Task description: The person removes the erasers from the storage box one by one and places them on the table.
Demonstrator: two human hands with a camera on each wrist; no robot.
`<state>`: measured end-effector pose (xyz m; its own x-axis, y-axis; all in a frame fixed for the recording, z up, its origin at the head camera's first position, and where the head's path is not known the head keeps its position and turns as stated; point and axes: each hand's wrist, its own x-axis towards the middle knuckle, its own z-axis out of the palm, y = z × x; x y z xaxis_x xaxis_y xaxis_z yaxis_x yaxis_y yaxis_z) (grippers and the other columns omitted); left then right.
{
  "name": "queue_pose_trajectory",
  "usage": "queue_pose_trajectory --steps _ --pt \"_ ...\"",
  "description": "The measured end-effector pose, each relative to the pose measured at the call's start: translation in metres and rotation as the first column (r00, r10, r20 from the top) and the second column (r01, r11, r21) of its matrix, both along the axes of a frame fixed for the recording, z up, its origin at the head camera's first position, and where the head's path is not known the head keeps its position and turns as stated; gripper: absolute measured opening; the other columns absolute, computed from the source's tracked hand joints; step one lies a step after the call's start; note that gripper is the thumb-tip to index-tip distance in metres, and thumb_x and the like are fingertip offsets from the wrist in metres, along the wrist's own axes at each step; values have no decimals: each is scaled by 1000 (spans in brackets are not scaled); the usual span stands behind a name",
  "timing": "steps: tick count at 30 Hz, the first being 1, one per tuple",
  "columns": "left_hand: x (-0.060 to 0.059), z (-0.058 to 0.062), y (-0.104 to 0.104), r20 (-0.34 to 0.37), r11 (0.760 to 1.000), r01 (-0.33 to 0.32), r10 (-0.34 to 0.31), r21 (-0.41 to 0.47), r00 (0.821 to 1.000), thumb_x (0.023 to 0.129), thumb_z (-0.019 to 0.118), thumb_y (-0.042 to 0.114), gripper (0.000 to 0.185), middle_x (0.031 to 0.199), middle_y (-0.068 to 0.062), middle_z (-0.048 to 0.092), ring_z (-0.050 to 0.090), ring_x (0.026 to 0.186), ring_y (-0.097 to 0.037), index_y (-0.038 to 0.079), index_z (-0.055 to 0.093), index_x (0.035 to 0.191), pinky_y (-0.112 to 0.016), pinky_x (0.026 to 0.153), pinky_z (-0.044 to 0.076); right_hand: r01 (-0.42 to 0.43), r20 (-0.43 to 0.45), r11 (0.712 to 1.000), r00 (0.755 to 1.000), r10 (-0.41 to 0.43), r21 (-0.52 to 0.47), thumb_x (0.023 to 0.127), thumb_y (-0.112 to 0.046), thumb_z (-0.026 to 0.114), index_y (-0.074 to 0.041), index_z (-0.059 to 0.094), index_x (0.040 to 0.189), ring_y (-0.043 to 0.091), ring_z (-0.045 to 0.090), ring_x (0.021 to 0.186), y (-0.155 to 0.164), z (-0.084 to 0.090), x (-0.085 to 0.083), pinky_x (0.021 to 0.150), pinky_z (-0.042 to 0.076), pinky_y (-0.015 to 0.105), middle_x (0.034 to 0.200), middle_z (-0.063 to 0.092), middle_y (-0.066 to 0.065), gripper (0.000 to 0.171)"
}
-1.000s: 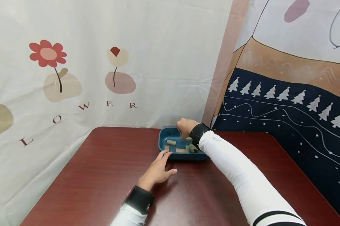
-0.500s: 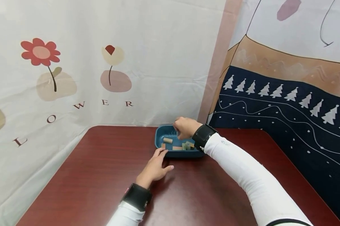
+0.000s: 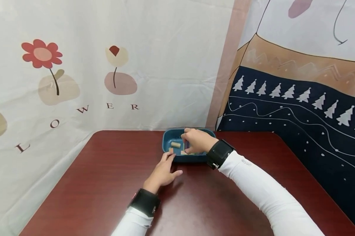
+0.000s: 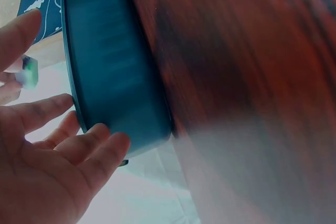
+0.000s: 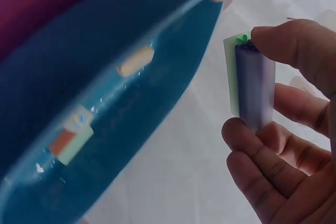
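Note:
A blue tray (image 3: pixel 167 137) sits at the far edge of the table and holds several small wooden blocks. Just above it, my right hand (image 3: pixel 190 145) pinches a purple block (image 5: pixel 255 85) upright between thumb and forefinger, with a pale green piece (image 5: pixel 230 72) pressed behind it. My left hand (image 3: pixel 163 170) lies flat on the table, its straight fingers (image 4: pixel 92 142) touching the tray's (image 4: pixel 110 77) near left corner. A tan cylinder (image 5: pixel 135 61) and an orange-and-green block (image 5: pixel 71 142) lie inside the tray (image 5: pixel 79 66).
The dark red table (image 3: pixel 106 183) stretches toward me. Printed cloth backdrops (image 3: pixel 136 65) hang close behind the tray and along the right side (image 3: pixel 298 98).
My right hand has drawn back from the tray's far side toward its near side and now holds the purple block up. The left hand has stayed at the tray's corner.

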<state>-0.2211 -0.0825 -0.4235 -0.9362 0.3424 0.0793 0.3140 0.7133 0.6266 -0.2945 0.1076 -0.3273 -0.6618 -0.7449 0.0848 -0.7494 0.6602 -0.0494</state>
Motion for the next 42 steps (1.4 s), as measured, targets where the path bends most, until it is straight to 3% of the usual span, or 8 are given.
queue_pose_trajectory --steps 7,12,18,27,42 --pt "0 3 -1 -4 1000 -1 1 -2 1000 92 68 30 69 149 -16 29 45 127 -35 0 39 146 -50 100 40 -24 -26 996 999 22 -86 78 -24 81 -13 66 88 7 52 65 6 -21 20 59 46 22 86 50 -1 22" --pt "0 7 -4 4 1000 -1 1 -22 1000 93 67 31 66 148 -17 30 46 127 -35 1 40 146 -50 101 40 -36 1 989 999 37 -143 77 -25 82 -14 65 86 6 50 66 11 -39 32 59 45 21 85 49 -3 22" --pt "2 9 -6 21 999 -7 8 -49 1000 94 66 32 67 148 -17 30 46 127 -35 2 39 147 -50 100 40 -86 5 978 996 89 -188 77 -28 82 -11 69 94 7 51 70 14 -57 46 60 45 20 86 52 -3 28" --pt "-1 13 -9 -1 995 -31 31 -90 1000 93 66 34 70 144 -15 35 46 127 -32 2 37 148 -47 101 41 -133 155 964 973 171 -229 80 -28 81 -13 64 90 9 58 73 6 -75 63 65 48 18 92 53 -2 24" --pt "4 17 -11 0 997 -31 31 -76 1000 93 67 29 62 138 -14 40 45 126 -30 2 44 144 -47 100 41 -123 246 970 954 173 -209 82 -32 80 -17 63 85 5 54 72 -2 -98 77 63 44 14 90 50 -6 23"
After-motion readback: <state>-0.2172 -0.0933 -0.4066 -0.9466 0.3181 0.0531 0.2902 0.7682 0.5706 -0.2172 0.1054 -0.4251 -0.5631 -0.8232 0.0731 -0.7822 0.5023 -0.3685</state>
